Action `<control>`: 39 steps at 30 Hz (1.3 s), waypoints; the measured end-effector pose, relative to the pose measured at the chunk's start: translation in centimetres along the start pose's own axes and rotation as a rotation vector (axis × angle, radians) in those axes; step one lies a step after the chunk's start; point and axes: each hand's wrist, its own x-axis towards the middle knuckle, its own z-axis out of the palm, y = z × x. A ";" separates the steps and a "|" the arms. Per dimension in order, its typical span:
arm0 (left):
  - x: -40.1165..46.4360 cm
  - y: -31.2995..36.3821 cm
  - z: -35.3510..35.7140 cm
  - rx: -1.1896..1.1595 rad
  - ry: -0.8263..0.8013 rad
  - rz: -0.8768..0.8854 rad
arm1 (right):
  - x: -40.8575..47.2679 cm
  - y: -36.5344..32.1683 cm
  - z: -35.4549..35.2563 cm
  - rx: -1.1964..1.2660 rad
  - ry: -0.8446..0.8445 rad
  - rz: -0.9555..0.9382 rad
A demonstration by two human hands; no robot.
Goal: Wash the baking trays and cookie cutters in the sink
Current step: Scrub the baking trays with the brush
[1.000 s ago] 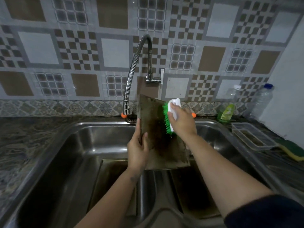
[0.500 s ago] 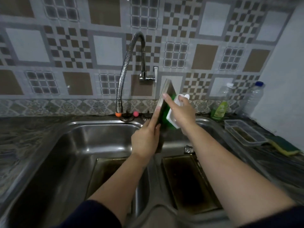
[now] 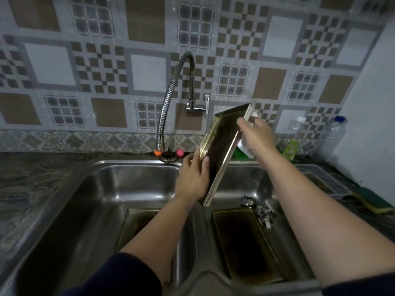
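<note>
Three trays are in play, and I hold one of them up over the sink (image 3: 102, 178) so that dirty water can drip down into it. My left hand (image 3: 193, 178) grips this tray (image 3: 222, 146) at its lower left edge, thumb on the inside and fingers behind. The tray stands tilted, its open side turned to me, so I can see the dark burnt floor that needs scrubbing.

My right hand (image 3: 255, 134) is at 1 o'clock from the left one. It is closed round the brush (image 3: 245, 149), and one finger also hooks over the tray's right rim to steady it. The green bristles sit behind the tray, so I judge the back side is being scrubbed now.

Two more trays lie flat at the bottom, one in the left basin (image 3: 143, 227) and one in the right basin (image 3: 245, 242), probably to soak. Some cookie cutters (image 3: 259, 210) rest just beside the right tray, at its 1 o'clock corner. No water visibly runs from the tap (image 3: 171, 99). On the tabletop at 3 o'clock lies a sponge (image 3: 373, 199).
</note>
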 end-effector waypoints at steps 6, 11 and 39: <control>0.2 -6.5 -2.8 0.033 -0.023 -0.229 | -1.8 1.9 2.4 0.133 -0.179 0.104; -2.7 -10.7 -4.9 0.122 -0.096 -0.321 | -4.1 4.7 6.7 0.156 -0.296 0.199; -9.1 -23.2 -5.8 0.280 -0.303 -0.879 | -7.7 10.0 14.5 -0.773 -0.410 -0.064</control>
